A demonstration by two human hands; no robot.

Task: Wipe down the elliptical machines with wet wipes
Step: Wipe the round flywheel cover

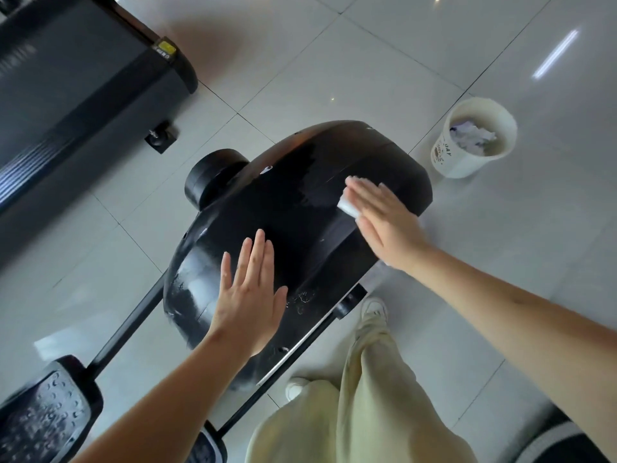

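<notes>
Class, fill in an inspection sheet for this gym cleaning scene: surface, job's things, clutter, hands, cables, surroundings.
Surface: black elliptical housing, with a wet sheen beside the wipe and whitish marks at the near end.
Job's things: white wet wipe, pressed against the housing.
Clutter: white bucket on the floor, holding crumpled white waste.
Hands: left hand rests flat on the housing, fingers straight; right hand presses the wipe with straight fingers.
Cables: nothing seen.
Surroundings: glossy tiled floor; treadmill upper left; elliptical pedal lower left.
</notes>
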